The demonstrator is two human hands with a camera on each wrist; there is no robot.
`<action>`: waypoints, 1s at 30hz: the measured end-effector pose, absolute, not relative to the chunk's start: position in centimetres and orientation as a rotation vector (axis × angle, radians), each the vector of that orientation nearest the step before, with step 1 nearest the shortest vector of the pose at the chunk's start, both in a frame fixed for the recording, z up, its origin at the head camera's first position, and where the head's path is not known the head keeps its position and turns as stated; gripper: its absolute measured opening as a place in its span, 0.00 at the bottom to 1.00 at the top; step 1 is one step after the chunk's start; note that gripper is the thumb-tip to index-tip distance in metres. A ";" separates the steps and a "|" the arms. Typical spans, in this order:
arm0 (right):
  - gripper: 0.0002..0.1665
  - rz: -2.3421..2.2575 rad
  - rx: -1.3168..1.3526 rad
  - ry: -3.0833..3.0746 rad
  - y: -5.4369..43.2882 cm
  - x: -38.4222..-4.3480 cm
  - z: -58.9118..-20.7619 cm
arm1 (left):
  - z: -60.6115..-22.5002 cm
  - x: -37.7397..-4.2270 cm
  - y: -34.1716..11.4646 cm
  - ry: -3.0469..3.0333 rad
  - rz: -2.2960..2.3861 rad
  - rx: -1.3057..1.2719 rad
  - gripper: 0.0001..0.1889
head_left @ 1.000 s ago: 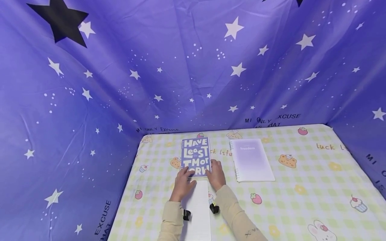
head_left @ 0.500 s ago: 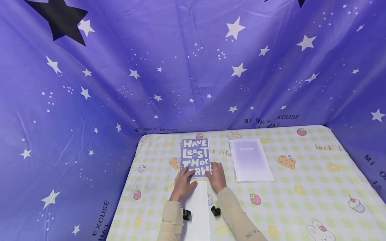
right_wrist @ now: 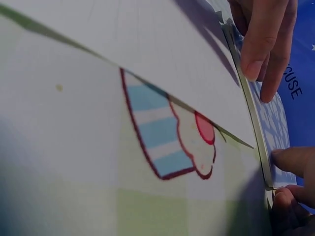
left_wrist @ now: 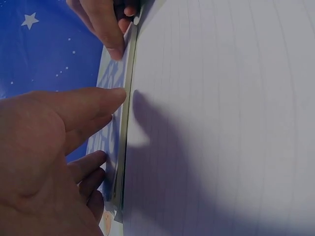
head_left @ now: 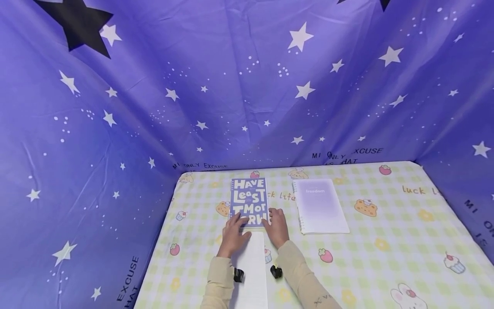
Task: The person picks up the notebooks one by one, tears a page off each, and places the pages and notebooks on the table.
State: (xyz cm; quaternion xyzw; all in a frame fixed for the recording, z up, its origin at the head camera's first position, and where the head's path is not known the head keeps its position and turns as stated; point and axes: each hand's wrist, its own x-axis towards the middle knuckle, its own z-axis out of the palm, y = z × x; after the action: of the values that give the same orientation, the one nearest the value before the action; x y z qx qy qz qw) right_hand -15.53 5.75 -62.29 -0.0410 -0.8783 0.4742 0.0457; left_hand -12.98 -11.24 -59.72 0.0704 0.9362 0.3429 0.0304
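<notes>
A blue spiral notebook [head_left: 249,195] with big white lettering lies on the table, its near edge towards me. My left hand [head_left: 231,238] rests its fingers on the cover's near left corner. Its thumb [left_wrist: 110,97] stretches out along the near edge, over a white lined page [head_left: 252,270]. At the near right corner my right hand [head_left: 278,227] grips the notebook. Its thumb [right_wrist: 285,157] presses on the cover while the other fingers [right_wrist: 285,201] curl against the right side. The lined page lies just in front of the blue notebook, between my forearms.
To the right lies a pale purple spiral notebook [head_left: 322,210] marked "freedom". A green checked cloth [head_left: 386,274] with cartoon prints covers the table. Purple star-printed curtains [head_left: 247,86] stand close behind and at both sides. Small black objects [head_left: 276,271] sit at both wrists.
</notes>
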 end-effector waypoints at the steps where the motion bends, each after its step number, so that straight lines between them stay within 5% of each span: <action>1: 0.29 1.447 -0.120 -2.690 5.8 -15.6 -62.2 | -59.7 -13.0 -11.2 2.899 1.034 0.217 0.23; 30: 0.27 1.376 -0.080 -2.633 13.6 -15.0 -58.0 | -57.0 -13.5 -3.0 2.953 1.131 0.354 0.16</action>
State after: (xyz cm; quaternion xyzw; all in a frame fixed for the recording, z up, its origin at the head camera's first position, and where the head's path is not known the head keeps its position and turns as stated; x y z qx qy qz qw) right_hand -14.98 13.58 -58.01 -0.0270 -0.8827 0.4615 0.0849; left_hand -13.51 -3.02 -56.98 0.1114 0.9278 0.3554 -0.0200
